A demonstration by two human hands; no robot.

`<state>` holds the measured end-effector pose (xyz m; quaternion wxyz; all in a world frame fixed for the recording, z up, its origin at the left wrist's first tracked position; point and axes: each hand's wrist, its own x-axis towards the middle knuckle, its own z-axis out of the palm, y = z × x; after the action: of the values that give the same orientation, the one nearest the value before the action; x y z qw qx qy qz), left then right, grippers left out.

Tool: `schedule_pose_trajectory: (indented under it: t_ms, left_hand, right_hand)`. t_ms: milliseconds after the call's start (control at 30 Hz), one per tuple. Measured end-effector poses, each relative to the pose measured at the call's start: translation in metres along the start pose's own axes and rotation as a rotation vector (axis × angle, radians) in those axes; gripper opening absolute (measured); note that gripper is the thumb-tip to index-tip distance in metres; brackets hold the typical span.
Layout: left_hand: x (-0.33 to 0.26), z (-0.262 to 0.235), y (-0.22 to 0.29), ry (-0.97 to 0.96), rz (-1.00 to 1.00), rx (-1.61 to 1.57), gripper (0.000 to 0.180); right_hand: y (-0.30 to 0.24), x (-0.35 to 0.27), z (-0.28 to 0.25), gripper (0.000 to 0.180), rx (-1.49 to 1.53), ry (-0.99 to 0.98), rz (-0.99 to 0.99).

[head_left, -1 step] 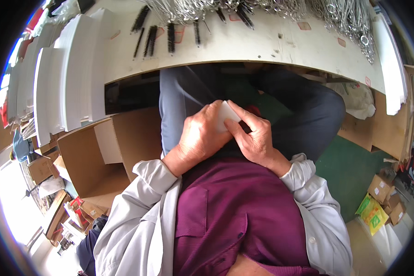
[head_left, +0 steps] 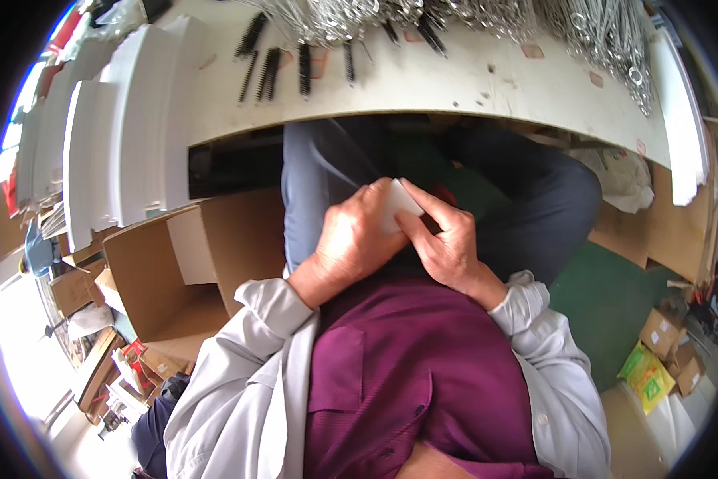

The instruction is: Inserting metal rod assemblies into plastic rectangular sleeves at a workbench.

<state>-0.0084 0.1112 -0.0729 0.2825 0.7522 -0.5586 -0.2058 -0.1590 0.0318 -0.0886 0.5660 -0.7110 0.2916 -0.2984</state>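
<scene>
A small, flat white piece with straight edges is held between my two hands above my lap; I cannot tell whether it is a card or a little box. My left hand wraps round its left side, with the fingertips mostly hidden. On the other side, my right hand pinches it, thumb across the near face and index finger along the far edge. Beyond them is the white table, on which several black spiral-bristled brushes lie. Bunched silvery wire pieces with ring ends pile along its far side.
White sheets or boards stand stacked at the left, above an open cardboard box. More white boards stand at the table's right end. A clear plastic bag and a yellow-green packet are at the right.
The whole view has shifted slightly, so everything sits a little lower and farther right. Both hands keep the same hold on the white piece.
</scene>
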Motion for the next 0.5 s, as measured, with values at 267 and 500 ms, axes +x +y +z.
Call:
schedule_pose_trajectory:
  t_ms: [267, 500]
  left_hand:
    - [-0.011, -0.037, 0.007, -0.125, -0.042, -0.057, 0.071]
    - [0.012, -0.106, -0.027, 0.237, -0.206, 0.171, 0.060]
  right_hand:
    - [-0.008, 0.019, -0.015, 0.030, 0.226, 0.136, 0.206]
    - [-0.021, 0.076, -0.052, 0.016, -0.333, 0.257, -0.287]
